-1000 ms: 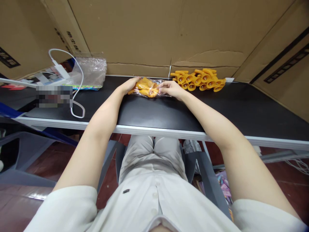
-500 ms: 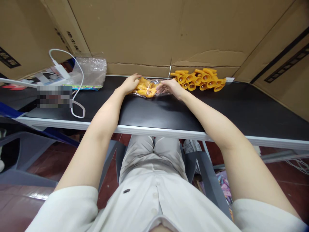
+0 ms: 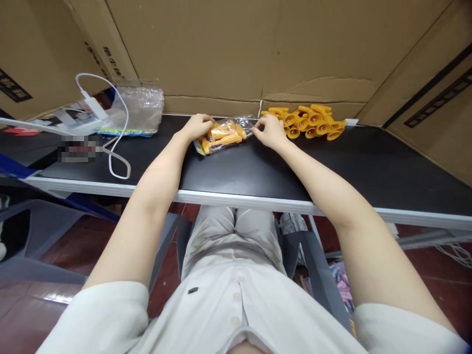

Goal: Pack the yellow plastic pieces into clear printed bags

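A clear plastic bag (image 3: 248, 124) lies tilted on the black tabletop, with several yellow horn-shaped plastic pieces (image 3: 225, 133) inside. A colourful printed strip shows at its lower left end. My left hand (image 3: 199, 127) curls over the bag's upper left side, its fingertips partly hidden behind the yellow pieces. At the right end, my right hand (image 3: 271, 132) pinches the bag's loose edge between thumb and fingers. Just behind and right of that hand is a pile of loose yellow horn-shaped pieces (image 3: 313, 120), their flared round ends facing me.
A stack of clear bags (image 3: 142, 105) with colourful printed edges lies at the back left. Near it are a white cable (image 3: 127, 113) and a white plug (image 3: 96, 108). Cardboard walls (image 3: 210, 49) enclose the back and sides. The table's pale front edge (image 3: 239, 197) runs before my lap.
The bag has turned, its right end now higher and its printed left end showing. My right hand has moved slightly right and closed into a pinch on the bag's edge.
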`<state>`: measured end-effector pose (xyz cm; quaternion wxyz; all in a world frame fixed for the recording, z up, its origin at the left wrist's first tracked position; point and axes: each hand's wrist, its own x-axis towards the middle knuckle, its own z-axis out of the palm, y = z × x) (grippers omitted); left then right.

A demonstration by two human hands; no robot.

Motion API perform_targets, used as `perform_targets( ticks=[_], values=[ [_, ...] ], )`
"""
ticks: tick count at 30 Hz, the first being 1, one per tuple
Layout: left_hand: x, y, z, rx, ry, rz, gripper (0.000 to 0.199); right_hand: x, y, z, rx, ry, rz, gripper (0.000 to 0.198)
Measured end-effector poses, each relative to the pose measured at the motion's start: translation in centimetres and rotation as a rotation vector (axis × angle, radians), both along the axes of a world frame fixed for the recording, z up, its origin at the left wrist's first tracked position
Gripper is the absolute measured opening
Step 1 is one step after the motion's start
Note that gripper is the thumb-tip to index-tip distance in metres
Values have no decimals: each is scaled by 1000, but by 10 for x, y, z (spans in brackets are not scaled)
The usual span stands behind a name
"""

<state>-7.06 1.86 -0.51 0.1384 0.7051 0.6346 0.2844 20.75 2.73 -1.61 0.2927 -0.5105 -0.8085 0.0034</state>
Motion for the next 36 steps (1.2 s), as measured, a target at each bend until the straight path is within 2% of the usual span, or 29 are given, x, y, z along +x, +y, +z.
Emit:
perform_targets(
  ticks=[3, 6, 9, 12, 15, 17, 21, 25, 31, 34, 36],
  values=[
    [8, -3, 3, 56, 98, 27, 52, 5, -1, 0, 62, -77, -43, 11],
    [13, -2, 2, 95, 127, 39, 49, 4, 1, -1, 62, -36, -101, 20],
    [14, -2, 3, 119, 78, 63, 45, 2, 5, -2, -31, 73, -165, 19],
    [15, -6, 7, 123, -74, 115, 40, 0, 5, -1, -151, 142, -178, 21],
    [18, -10, 11, 41, -270, 155, 35, -3, 2, 1, -258, 165, -167, 38],
    [21, -12, 11, -47, -382, 180, 30, -4, 0, 1, -299, 205, -164, 42],
    [29, -16, 13, -199, -513, 204, 18, -4, 2, 0, -335, 346, -174, 36],
    [33, -20, 15, -332, -587, 126, 8, -4, 7, -4, -369, 508, -159, 28],
    [36, -18, 13, -347, -657, 122, 8, -7, 3, 0, -471, 758, -92, 26],
    [33, -12, 8, -376, -653, 109, 12, -10, -4, 4, -516, 814, -77, 23],
    [30, -6, 2, -342, -647, 121, 11, -11, -7, 6, -534, 836, -77, 22]
  ],
)
